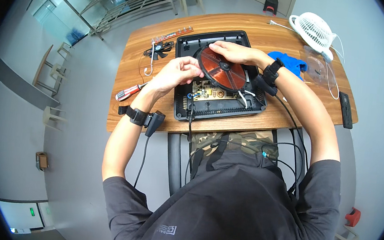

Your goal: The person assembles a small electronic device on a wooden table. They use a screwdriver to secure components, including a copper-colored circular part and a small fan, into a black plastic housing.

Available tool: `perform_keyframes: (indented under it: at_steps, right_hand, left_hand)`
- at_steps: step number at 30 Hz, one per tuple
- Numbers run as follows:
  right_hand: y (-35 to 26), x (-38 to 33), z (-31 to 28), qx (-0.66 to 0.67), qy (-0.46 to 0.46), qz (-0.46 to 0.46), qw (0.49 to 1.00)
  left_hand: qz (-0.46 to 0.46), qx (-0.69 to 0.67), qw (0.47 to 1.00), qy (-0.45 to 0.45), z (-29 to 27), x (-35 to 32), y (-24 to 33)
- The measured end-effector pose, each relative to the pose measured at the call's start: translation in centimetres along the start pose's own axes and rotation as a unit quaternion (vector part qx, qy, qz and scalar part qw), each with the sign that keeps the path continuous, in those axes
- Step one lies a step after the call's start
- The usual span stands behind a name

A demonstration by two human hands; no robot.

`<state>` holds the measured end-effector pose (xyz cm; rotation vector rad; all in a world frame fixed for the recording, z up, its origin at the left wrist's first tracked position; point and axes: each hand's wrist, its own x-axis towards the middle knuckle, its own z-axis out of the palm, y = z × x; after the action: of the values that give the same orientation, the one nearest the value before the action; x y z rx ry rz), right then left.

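A round induction coil of copper wire in a black frame is tilted above an opened black cooker housing. My right hand grips its far rim, fingers over the edge. At the coil's left rim, my left hand is closed, thumb and fingertips pinched against the edge. Beneath the coil, a circuit board with several components shows in part; the coil hides the rest. White-sleeved leads run from the coil's near side down to the board.
Left on the wooden table lie a red-and-white screwdriver, a black fan and a red strip with upright pieces. To the right are a blue cloth, a white desk fan and a black bar. Cables hang from both wrist devices.
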<state>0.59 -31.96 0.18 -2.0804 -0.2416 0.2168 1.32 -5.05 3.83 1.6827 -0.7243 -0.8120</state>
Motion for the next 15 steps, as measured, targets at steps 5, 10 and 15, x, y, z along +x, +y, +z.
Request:
perform_keyframes:
  at_steps: [5, 10, 15]
  right_hand:
    - [-0.9, -0.4, 0.0, 0.152, -0.037, 0.022, 0.988]
    - [-1.7, -1.1, -0.1, 0.177, -0.005, 0.058, 0.983]
    - [-1.9, -1.3, -0.2, 0.182, -0.007, 0.062, 0.981]
  left_hand:
    - [0.011, 0.03, 0.999, -0.012, 0.1, 0.9, 0.5]
    - [0.066, 0.31, 0.939, 0.134, -1.0, 2.9, -1.4]
    - [0.057, 0.401, 0.909, 0.101, -1.9, 3.8, -2.5]
